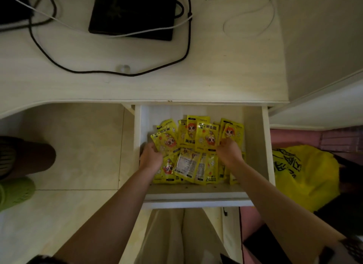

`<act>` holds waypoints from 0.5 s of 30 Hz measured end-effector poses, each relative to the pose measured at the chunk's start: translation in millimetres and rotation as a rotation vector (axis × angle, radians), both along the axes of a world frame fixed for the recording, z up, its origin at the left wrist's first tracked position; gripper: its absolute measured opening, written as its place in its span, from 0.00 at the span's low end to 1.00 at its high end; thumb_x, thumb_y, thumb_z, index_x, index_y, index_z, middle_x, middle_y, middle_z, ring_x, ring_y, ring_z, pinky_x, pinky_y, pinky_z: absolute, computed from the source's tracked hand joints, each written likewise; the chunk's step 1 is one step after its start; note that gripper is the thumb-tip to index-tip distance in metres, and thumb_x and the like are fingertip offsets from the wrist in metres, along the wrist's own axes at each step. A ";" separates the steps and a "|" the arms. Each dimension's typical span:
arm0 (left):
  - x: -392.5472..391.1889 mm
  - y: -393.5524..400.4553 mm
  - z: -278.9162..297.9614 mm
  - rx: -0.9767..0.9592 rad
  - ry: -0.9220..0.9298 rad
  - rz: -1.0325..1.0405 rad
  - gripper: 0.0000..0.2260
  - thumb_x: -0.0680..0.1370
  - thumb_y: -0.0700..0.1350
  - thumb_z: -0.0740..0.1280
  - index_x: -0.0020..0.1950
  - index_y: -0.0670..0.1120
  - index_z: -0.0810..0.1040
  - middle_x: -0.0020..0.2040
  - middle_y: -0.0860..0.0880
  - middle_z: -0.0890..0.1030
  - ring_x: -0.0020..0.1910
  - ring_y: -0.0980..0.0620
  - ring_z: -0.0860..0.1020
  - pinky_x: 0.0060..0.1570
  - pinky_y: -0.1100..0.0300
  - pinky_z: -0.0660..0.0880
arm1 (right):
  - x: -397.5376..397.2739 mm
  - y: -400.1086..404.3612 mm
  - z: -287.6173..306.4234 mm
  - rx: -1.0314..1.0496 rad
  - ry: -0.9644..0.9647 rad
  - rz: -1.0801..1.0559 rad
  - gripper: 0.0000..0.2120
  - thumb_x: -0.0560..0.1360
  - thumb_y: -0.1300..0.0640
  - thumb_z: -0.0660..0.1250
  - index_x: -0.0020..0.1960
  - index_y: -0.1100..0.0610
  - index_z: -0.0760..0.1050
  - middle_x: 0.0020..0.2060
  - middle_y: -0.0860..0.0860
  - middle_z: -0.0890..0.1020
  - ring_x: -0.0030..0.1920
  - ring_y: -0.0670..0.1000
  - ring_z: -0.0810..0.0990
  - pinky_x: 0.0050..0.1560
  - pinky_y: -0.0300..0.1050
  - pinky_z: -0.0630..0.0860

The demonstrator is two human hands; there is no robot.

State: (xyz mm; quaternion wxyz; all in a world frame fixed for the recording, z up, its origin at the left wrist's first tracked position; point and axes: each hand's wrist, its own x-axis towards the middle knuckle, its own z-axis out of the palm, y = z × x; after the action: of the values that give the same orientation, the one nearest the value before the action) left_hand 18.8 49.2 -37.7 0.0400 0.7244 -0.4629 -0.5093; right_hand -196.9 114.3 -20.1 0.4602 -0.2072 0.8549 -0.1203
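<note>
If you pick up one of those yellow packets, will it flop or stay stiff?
Probably floppy: the packets look thin and crinkled. Likely slippery too: their glossy film shines and they lie overlapping in the drawer.

Left hand (150, 156) and right hand (228, 152) hold yellow packets (198, 135) in the drawer (255, 146).

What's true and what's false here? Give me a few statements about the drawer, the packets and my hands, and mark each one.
1. The drawer stands pulled open. True.
2. The left hand and the right hand are both on the yellow packets. True.
3. The yellow packets lie on the floor. False: they lie inside the drawer.
4. A black cable loops across the desktop. True.
5. The yellow plastic bag sits left of the drawer. False: it sits to the right of it.
</note>
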 end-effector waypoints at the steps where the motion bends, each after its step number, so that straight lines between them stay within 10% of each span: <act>1: 1.1 3.3 7.2 -0.014 -0.007 -0.015 0.13 0.78 0.38 0.62 0.62 0.42 0.75 0.57 0.48 0.78 0.47 0.50 0.77 0.41 0.60 0.71 | 0.6 3.4 4.3 0.010 -0.005 0.001 0.07 0.75 0.64 0.58 0.50 0.60 0.74 0.40 0.55 0.79 0.34 0.53 0.75 0.28 0.41 0.68; 5: 6.8 15.7 37.8 -0.046 -0.036 -0.053 0.15 0.77 0.38 0.63 0.64 0.40 0.72 0.61 0.42 0.78 0.59 0.43 0.76 0.52 0.58 0.71 | 7.1 15.3 29.5 0.029 -0.009 0.027 0.21 0.75 0.65 0.56 0.68 0.60 0.68 0.49 0.58 0.80 0.33 0.52 0.75 0.26 0.39 0.67; 15: 42.5 53.2 97.4 -0.292 -0.062 -0.090 0.13 0.77 0.39 0.64 0.61 0.42 0.76 0.56 0.43 0.82 0.54 0.47 0.80 0.49 0.65 0.69 | 50.1 28.3 92.9 -0.189 0.082 0.488 0.19 0.79 0.60 0.55 0.69 0.59 0.67 0.37 0.51 0.78 0.29 0.48 0.75 0.24 0.40 0.69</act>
State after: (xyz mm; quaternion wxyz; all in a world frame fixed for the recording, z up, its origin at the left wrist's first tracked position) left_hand 61.3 102.4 59.7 0.1077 0.7048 -0.5652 -0.4150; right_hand -146.8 142.5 72.7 0.4192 -0.4542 0.7824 -0.0767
